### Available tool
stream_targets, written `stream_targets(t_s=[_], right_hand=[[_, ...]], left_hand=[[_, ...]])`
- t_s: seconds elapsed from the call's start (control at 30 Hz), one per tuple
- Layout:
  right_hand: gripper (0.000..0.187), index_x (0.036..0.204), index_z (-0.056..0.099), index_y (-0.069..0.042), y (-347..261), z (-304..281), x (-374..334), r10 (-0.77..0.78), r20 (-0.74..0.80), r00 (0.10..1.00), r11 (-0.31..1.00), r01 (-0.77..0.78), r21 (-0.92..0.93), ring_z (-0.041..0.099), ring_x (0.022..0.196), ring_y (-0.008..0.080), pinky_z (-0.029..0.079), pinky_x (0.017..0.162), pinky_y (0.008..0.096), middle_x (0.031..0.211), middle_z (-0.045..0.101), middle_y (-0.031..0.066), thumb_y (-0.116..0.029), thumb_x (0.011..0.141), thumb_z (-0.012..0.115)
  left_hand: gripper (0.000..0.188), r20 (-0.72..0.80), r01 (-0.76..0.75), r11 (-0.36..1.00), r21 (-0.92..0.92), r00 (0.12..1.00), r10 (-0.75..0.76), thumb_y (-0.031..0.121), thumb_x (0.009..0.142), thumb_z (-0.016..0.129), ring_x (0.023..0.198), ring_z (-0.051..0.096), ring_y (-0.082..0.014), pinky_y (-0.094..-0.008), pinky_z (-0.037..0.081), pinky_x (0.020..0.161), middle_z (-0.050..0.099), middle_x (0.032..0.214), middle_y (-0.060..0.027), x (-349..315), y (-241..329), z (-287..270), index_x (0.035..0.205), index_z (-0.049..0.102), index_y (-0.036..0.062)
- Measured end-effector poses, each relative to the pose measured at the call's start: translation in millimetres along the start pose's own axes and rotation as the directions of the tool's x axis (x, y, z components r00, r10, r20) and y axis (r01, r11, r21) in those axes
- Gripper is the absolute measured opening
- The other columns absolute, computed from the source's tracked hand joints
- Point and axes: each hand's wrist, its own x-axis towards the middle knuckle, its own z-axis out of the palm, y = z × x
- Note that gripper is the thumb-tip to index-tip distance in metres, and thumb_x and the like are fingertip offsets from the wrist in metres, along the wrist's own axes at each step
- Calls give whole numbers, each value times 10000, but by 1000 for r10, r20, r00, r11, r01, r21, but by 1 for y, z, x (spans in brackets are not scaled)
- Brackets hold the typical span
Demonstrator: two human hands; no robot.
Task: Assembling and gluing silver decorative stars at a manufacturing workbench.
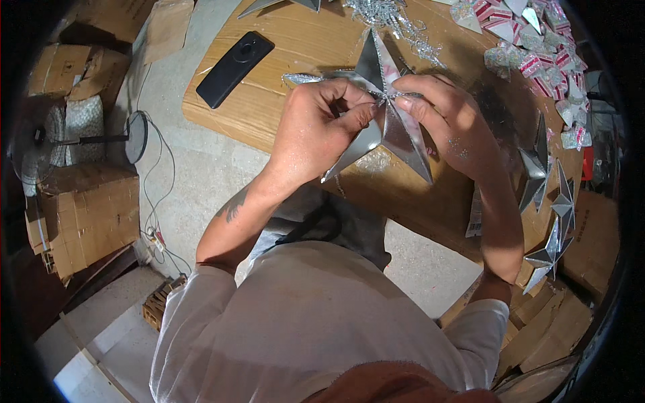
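Note:
A silver, mirror-like five-pointed star ornament [404,142] with raised ridges lies at the table's near edge, beneath both my hands. A thin strand of silver beaded trim [382,67] runs along one of its ridges toward the centre. My left hand [319,124] is closed over the star's left side, thumb and forefinger pinched close to the centre. From the other side my right hand [447,117] presses thumb and fingers to the star near the same spot. The fingertips hide part of the centre, so how much trim they pinch is unclear.
A black phone [235,69] lies left on the wooden table [285,50]. Tangled silver trim [393,25] sits beyond the star. Glittery pink-and-silver pieces [531,57] pile up at far right, with more silver stars [557,232] below. Cardboard boxes [94,215] and a stand fan [136,138] occupy the left.

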Motion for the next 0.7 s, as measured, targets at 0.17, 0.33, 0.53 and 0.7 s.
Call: stream_targets(t_s=[0.17, 0.33, 0.53, 0.7], right_hand=[[234, 1201, 696, -18, -5, -5, 2, 175, 71, 982, 981, -180, 73, 710, 1032, 358, 543, 920, 413, 1124, 732, 194, -146, 1009, 658], [245, 1203, 698, -21, 4, -3, 2, 264, 60, 963, 959, -269, 90, 710, 986, 320, 531, 914, 397, 1086, 726, 182, -171, 1014, 650], [242, 1189, 691, -25, -3, -5, 9, 276, 111, 955, 946, -290, 142, 691, 934, 310, 524, 861, 395, 1040, 707, 181, -193, 1022, 640], [241, 1185, 687, -26, -2, -4, 7, 257, 91, 962, 961, -264, 77, 690, 940, 342, 522, 863, 411, 1042, 708, 184, -197, 1024, 634]], left_hand=[[70, -84, -74, 990, 124, 993, 85, 52, 942, 734, 688, 659, -112, -305, 529, 659, 737, 784, -84, 1, -6, 2, 956, 765, -9], [101, -60, -189, 952, 240, 976, 209, 60, 978, 743, 785, 641, -68, -242, 525, 708, 730, 857, -14, 1, -7, -3, 1003, 758, -36], [65, -35, -162, 979, 124, 985, 168, 22, 958, 749, 804, 681, -102, -262, 551, 742, 752, 881, -40, 3, -7, -2, 991, 767, -32], [101, -26, -159, 984, 76, 987, 161, -16, 936, 768, 868, 687, -90, -257, 558, 772, 755, 932, -46, 5, -11, 4, 1028, 732, -39]])
